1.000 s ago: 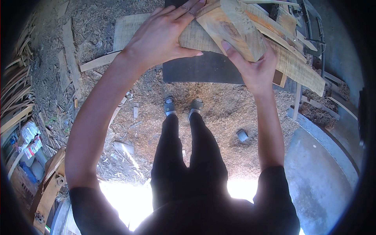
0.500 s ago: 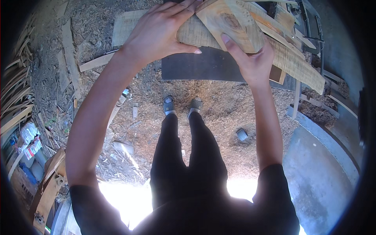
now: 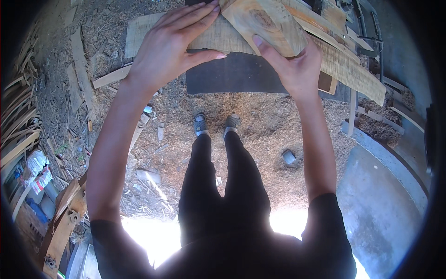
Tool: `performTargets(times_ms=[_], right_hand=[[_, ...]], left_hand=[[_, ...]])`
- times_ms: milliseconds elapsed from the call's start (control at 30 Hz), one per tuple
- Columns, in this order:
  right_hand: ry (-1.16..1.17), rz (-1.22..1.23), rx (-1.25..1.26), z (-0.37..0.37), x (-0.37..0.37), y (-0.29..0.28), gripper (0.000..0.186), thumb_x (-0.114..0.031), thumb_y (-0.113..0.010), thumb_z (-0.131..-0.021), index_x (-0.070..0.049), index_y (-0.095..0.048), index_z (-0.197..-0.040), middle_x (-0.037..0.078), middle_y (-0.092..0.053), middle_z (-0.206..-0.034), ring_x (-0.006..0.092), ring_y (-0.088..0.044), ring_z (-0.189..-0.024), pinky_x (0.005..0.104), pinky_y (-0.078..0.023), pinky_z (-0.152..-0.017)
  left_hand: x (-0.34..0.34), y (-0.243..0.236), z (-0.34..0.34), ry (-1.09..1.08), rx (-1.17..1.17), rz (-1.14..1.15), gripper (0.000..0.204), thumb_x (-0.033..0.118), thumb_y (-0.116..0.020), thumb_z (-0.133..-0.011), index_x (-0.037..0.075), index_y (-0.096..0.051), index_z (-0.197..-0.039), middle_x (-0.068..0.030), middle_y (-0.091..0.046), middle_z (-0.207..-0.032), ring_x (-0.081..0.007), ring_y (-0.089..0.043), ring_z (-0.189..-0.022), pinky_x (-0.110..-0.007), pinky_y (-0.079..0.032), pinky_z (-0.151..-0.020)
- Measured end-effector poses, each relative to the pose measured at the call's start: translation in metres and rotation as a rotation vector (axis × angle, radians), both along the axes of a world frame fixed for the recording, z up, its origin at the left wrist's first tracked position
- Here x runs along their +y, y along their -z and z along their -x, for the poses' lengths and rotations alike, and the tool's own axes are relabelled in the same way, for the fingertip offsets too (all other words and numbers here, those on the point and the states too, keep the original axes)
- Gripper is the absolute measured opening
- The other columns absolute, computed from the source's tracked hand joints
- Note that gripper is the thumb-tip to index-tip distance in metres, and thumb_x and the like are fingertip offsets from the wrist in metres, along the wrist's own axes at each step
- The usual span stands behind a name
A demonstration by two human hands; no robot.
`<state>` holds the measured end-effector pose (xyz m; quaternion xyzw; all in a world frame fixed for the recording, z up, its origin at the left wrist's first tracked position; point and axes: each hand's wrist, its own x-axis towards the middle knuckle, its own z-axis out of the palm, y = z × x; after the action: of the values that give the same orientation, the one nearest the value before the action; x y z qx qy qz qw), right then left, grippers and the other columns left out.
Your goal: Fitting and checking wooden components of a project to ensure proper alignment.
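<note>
My right hand (image 3: 302, 69) grips a short wooden board (image 3: 267, 23) with a dark knot, its thumb lying on the top face. That board rests at an angle across a longer, pale rough plank (image 3: 223, 39). Flat over the plank's left part lies my left hand (image 3: 174, 44), fingers stretched together and thumb spread away. Its fingertips reach the left corner of the short board. Underneath both pieces is a dark, flat work surface (image 3: 232, 74), its front part in sight.
Several wooden strips (image 3: 325, 35) lie beyond my right hand, next to a metal frame (image 3: 374, 28). Thin offcuts (image 3: 21, 116) are heaped at the far left. Shavings cover the floor (image 3: 260, 125) around my feet, with a small grey cup-like object (image 3: 288, 156) on it.
Both hands and the short board have shifted slightly left. The left end of the long plank also sits a little further left. My right hand keeps its grip.
</note>
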<state>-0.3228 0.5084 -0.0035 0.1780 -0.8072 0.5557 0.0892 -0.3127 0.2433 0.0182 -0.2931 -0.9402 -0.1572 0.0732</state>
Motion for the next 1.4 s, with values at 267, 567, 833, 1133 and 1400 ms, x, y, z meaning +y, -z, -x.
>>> performTargets(times_ms=[267,567,833,1133,1400], right_hand=[[-0.015,-0.019,-0.091,0.000,0.005,-0.004,0.038,-0.009,-0.082,-0.088,0.005,-0.069,-0.121,0.011,-0.076,-0.109,0.0149,-0.072,-0.096,0.0292,-0.058,-0.086],[-0.011,0.022,-0.117,0.001,0.001,-0.006,0.038,-0.009,-0.082,-0.089,0.006,-0.069,-0.122,0.011,-0.076,-0.109,0.0140,-0.071,-0.095,0.0292,-0.057,-0.087],[0.030,0.056,-0.194,0.000,-0.003,-0.013,0.039,-0.011,-0.082,-0.090,0.006,-0.069,-0.122,0.011,-0.075,-0.110,0.0129,-0.070,-0.094,0.0269,-0.057,-0.083],[0.138,-0.048,-0.066,-0.011,-0.005,-0.032,0.042,-0.016,-0.084,-0.088,0.006,-0.070,-0.120,0.010,-0.076,-0.104,0.0139,-0.071,-0.092,0.0290,-0.057,-0.085],[0.145,0.092,0.015,-0.013,-0.010,-0.054,0.038,-0.015,-0.083,-0.088,0.004,-0.072,-0.118,0.011,-0.076,-0.111,0.0168,-0.072,-0.101,0.0304,-0.055,-0.090]], left_hand=[[0.005,-0.003,-0.003,0.028,0.026,0.032,0.080,0.049,-0.075,-0.089,-0.007,-0.055,-0.143,-0.0201,-0.056,-0.150,-0.0309,-0.051,-0.142,-0.043,-0.039,-0.121],[0.003,-0.001,0.000,0.053,0.073,0.031,0.074,0.048,-0.074,-0.090,-0.009,-0.061,-0.135,-0.0206,-0.060,-0.145,-0.0301,-0.055,-0.139,-0.042,-0.042,-0.118],[0.003,0.004,0.002,0.072,0.068,0.003,0.071,0.047,-0.074,-0.091,-0.009,-0.063,-0.133,-0.0216,-0.061,-0.143,-0.0309,-0.055,-0.138,-0.042,-0.042,-0.119],[0.002,0.006,0.000,0.062,0.054,0.003,0.076,0.049,-0.071,-0.094,-0.008,-0.056,-0.142,-0.0212,-0.057,-0.147,-0.0306,-0.051,-0.142,-0.042,-0.038,-0.121],[0.005,0.002,0.003,0.068,0.026,-0.045,0.074,0.045,-0.074,-0.093,-0.007,-0.055,-0.142,-0.0214,-0.057,-0.147,-0.0309,-0.051,-0.142,-0.043,-0.039,-0.121]])
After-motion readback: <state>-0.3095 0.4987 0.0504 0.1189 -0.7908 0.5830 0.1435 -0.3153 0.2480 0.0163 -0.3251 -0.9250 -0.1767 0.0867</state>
